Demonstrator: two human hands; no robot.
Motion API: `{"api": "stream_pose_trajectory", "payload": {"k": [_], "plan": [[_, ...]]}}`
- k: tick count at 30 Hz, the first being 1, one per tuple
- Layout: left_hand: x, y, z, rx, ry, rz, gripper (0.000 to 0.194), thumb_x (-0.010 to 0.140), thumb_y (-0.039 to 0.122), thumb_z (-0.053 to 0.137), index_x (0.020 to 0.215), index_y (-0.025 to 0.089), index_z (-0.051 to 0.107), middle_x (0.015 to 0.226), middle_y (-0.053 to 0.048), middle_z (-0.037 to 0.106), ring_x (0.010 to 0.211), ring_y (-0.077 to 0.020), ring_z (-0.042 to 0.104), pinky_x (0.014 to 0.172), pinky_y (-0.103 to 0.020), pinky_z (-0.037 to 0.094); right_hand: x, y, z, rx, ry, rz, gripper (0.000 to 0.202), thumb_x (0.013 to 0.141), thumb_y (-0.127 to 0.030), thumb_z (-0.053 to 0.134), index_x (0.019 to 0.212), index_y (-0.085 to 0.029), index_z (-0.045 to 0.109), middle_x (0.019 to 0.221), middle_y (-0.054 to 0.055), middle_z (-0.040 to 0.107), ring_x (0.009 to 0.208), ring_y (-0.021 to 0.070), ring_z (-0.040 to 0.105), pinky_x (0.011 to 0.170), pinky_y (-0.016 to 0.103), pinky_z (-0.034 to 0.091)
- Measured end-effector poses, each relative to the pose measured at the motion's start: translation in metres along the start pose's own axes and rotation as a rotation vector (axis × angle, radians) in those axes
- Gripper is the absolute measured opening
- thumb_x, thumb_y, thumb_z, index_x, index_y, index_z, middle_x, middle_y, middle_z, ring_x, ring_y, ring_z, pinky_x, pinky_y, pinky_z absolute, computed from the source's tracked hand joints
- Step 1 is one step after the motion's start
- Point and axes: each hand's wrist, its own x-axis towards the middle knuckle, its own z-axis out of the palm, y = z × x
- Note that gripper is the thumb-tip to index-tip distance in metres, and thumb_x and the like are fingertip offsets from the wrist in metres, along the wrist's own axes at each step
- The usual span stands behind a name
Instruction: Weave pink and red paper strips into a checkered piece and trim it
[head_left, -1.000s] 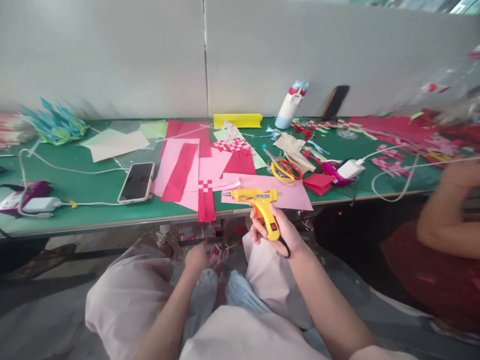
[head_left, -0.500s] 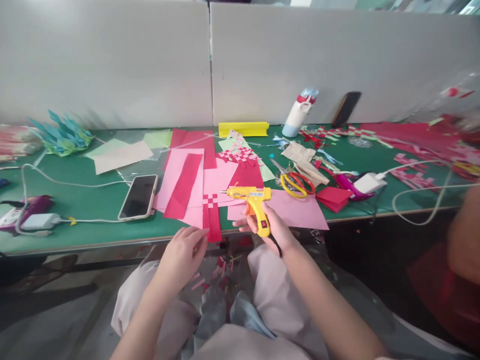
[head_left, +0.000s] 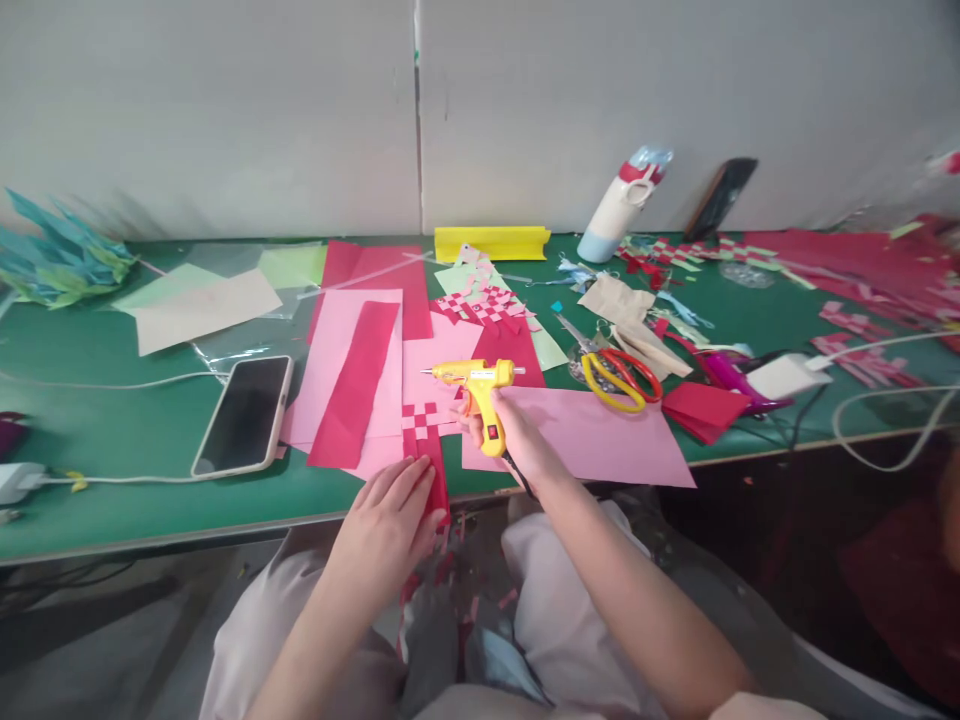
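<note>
My right hand (head_left: 519,430) is wrapped round the handle of a yellow hot glue gun (head_left: 480,378), its nozzle pointing left. Below and left of the nozzle lies a small checkered piece of woven paper (head_left: 420,421) in red and pink. Its loose red strips run toward the table's front edge. My left hand (head_left: 390,515) rests on these strips with its fingers laid out flat, its thumb by their right side. Pink sheets (head_left: 382,345) and a dark pink strip (head_left: 356,385) are spread beyond my left hand.
Scissors with red and yellow handles (head_left: 619,380) and folded red paper (head_left: 705,408) lie to the right. A phone (head_left: 244,415) is at left. A bottle (head_left: 624,205) leans near the back panel. White cables (head_left: 127,480) cross the green table (head_left: 82,400).
My left hand has come down onto the red strips. The glue gun has shifted a little left relative to the papers. My view has moved slightly closer to the table.
</note>
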Motion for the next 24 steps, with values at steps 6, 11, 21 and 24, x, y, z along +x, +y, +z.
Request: {"api": "stream_pose_trajectory", "payload": {"k": [6,11,21,24], "plan": [[-0.001,-0.002,0.001,0.038,-0.007,0.059,0.044,0.094,0.035,0.046,0.131,0.013,0.053,0.131,-0.010,0.061,0.116,-0.0254,0.056,0.096,-0.042,0.049,0.003,-0.003,-0.002,0.052,-0.030,0.045,0.047,0.084,-0.063,0.050,0.090,-0.018,0.061,0.055,-0.002,0.053,0.064,0.0154,0.060,0.061,0.025,0.044],[0.001,-0.003,0.003,0.071,-0.035,0.060,0.048,0.093,0.037,0.046,0.136,0.016,0.049,0.135,-0.010,0.058,0.116,-0.0269,0.056,0.094,-0.043,0.047,0.003,-0.003,-0.003,0.041,-0.007,0.062,0.044,0.087,-0.060,0.048,0.095,-0.019,0.061,0.056,-0.002,0.053,0.064,0.0155,0.059,0.059,0.025,0.044],[0.002,-0.002,0.006,0.134,-0.043,0.066,0.051,0.092,0.041,0.046,0.138,0.019,0.047,0.139,-0.007,0.055,0.114,-0.0288,0.055,0.093,-0.043,0.044,-0.006,-0.008,0.004,-0.095,-0.043,0.118,0.051,0.086,-0.067,0.044,0.072,-0.019,0.058,0.057,0.000,0.055,0.087,0.0216,0.066,0.089,0.035,0.047],[0.003,-0.002,0.005,0.107,-0.044,0.060,0.054,0.091,0.043,0.047,0.139,0.018,0.046,0.138,-0.007,0.056,0.113,-0.0292,0.055,0.094,-0.043,0.043,-0.005,-0.006,0.001,-0.117,-0.053,0.106,0.051,0.086,-0.066,0.044,0.071,-0.020,0.059,0.059,0.001,0.058,0.087,0.0220,0.066,0.088,0.035,0.048]]}}
